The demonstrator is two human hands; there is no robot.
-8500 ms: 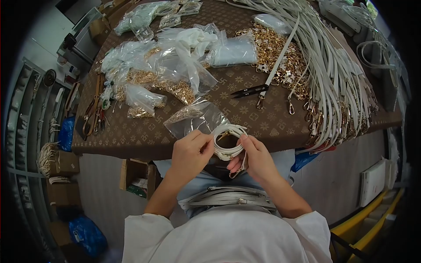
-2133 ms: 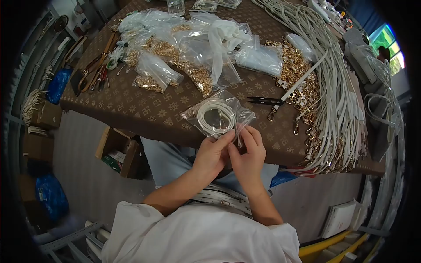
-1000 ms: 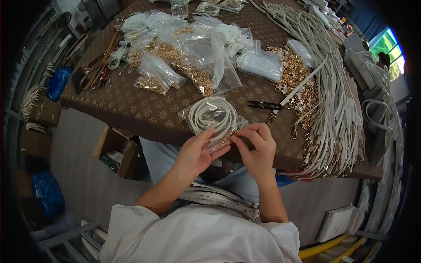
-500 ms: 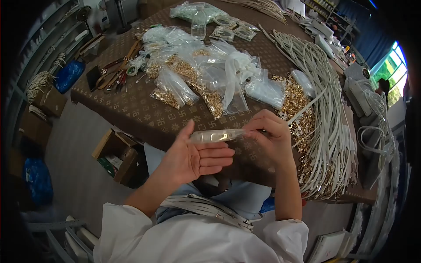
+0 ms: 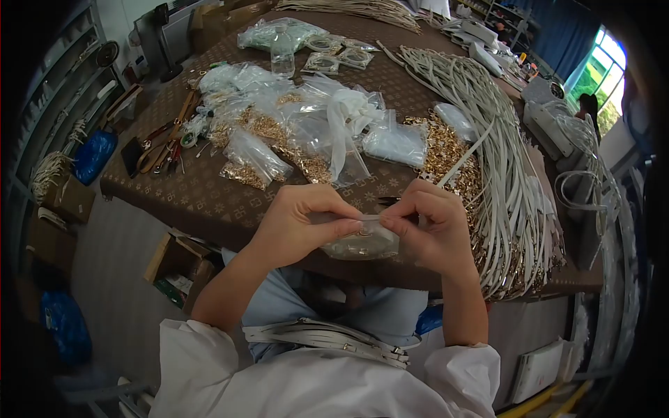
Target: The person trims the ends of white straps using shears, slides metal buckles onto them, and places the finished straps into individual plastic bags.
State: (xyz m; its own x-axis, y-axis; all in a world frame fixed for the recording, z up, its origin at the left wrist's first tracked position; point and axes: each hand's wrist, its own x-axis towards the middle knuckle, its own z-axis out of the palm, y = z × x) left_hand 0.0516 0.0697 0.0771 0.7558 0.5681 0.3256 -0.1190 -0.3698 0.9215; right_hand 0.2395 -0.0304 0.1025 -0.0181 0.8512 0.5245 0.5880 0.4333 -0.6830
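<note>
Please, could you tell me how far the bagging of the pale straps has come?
Looks done: small clear packets with coiled contents, at the back of the table.
In hand: the left hand and right hand pinch the top edge of a filled bag; I cannot tell if it is sealed.
Probably left: many loose straps at the right.

A single camera, worn on the person's head, looks forward and steeply down. It sits close above the white shirt (image 5: 313,380), which runs along the bottom edge. The left hand (image 5: 300,223) and right hand (image 5: 435,226) lie near the centre at close range, with the worktop (image 5: 216,202) stretching away beyond them. The very wide view curves straight lines, darkens at its corners, and reaches shelving (image 5: 63,76) at far left and a window (image 5: 605,70) at upper right.
</note>
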